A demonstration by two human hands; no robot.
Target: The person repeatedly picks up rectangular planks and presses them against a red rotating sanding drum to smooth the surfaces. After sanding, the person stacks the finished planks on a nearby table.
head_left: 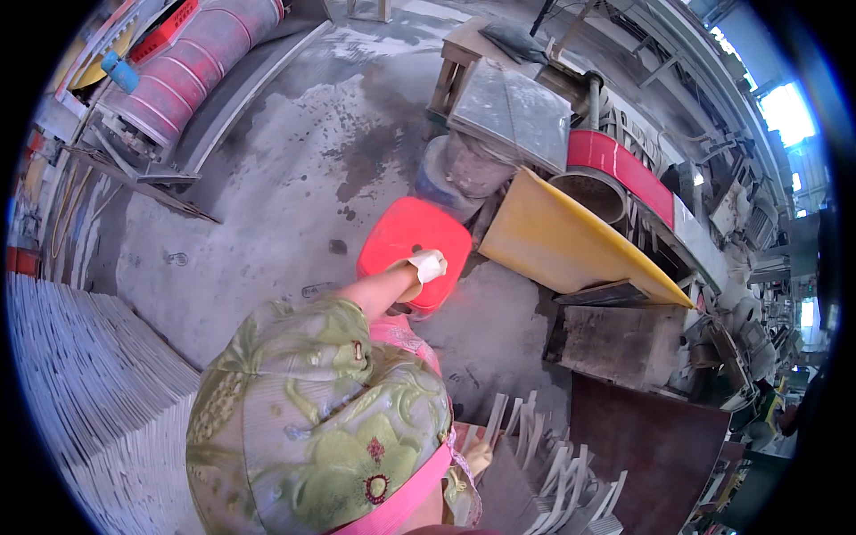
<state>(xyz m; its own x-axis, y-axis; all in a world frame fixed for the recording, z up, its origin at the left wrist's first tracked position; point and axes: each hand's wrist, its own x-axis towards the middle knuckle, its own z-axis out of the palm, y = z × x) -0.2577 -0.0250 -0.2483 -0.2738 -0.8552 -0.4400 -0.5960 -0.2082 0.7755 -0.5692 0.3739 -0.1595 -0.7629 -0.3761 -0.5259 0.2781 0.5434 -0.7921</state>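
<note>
My left arm, in a green floral sleeve, reaches up to a red plastic stool (401,230). The left hand (431,265), partly covered in white, is closed at the middle of its seat, by a small hole. Its fingertips are hidden. Lower down, beyond my pink apron (419,468), my right hand (480,457) shows in part. Its fingers look curled, and what they hold, if anything, cannot be made out. Next to it stand several thin pale strips (562,477), some of them bent.
Stacked thin pale sheets (98,383) fill the lower left. A yellow panel (571,241) leans right of the stool, near a grey-covered container (508,111). A dark red board (646,437) lies lower right. A pink ribbed cylinder (192,76) stands upper left. The floor (259,169) is dusty, with dark patches.
</note>
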